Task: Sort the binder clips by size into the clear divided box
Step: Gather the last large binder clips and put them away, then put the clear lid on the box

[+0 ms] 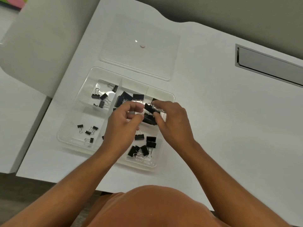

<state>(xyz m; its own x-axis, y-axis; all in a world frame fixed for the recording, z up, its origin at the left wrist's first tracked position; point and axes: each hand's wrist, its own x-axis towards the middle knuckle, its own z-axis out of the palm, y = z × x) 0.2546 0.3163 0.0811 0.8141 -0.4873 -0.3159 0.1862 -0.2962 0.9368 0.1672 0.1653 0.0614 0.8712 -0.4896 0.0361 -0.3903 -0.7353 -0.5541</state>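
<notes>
Head view, landmark: the clear divided box on the white table; every place below is given from it.
Your right hand: over the box's far-right compartment, thumb and forefinger clamped on one large binder clip.
Held clip: black body long axis runs from far-left to near-right; its wire handles point right, toward your palm.
Your left hand: over the box's middle, fingers curled with the tips close together just left of the held clip; you cannot tell whether they pinch anything.
Far-left compartment: about five medium clips, pointing every way.
Near-left compartment: four small clips in view.
Far-middle compartment: about four large clips.
Near-right compartment: about five clips, handles mostly toward you.
Lid: lies flat just beyond the box's far edge.
</notes>
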